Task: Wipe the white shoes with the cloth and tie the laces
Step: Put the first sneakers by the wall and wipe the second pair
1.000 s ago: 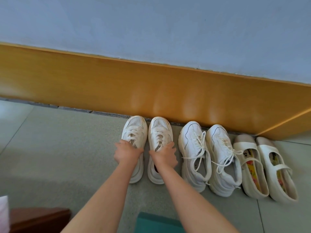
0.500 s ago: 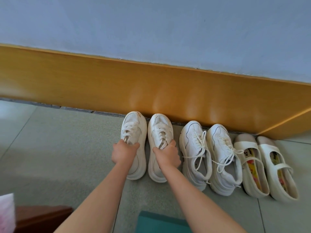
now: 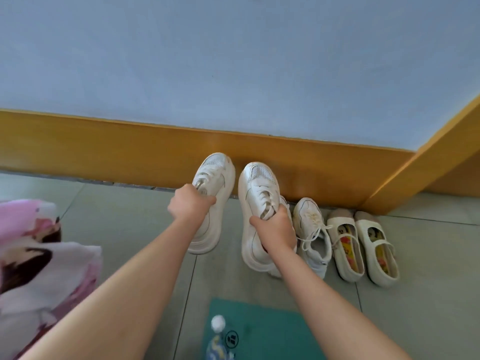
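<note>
Both of my hands hold a white mesh-toed sneaker, lifted off the floor. My left hand point(image 3: 191, 203) grips the left white sneaker point(image 3: 214, 178) at its tongue and laces. My right hand point(image 3: 275, 227) grips the right white sneaker point(image 3: 257, 188) at its opening, toe pointing to the wall. A teal cloth point(image 3: 262, 331) lies flat on the floor between my forearms, near the bottom edge.
Another white lace-up sneaker point(image 3: 311, 229) with loose laces stands right of my right hand, its partner hidden behind it. A pair of cream strap shoes point(image 3: 363, 245) stands further right. A yellow wooden skirting point(image 3: 104, 141) lines the wall. Pink patterned fabric point(image 3: 39, 268) lies at left. A bottle point(image 3: 218, 341) rests on the cloth.
Both hands closed on the mesh-toed sneakers and raised them from the floor, pulling them back from the wall. The view swung left and down, bringing the pink fabric and the bottle in.
</note>
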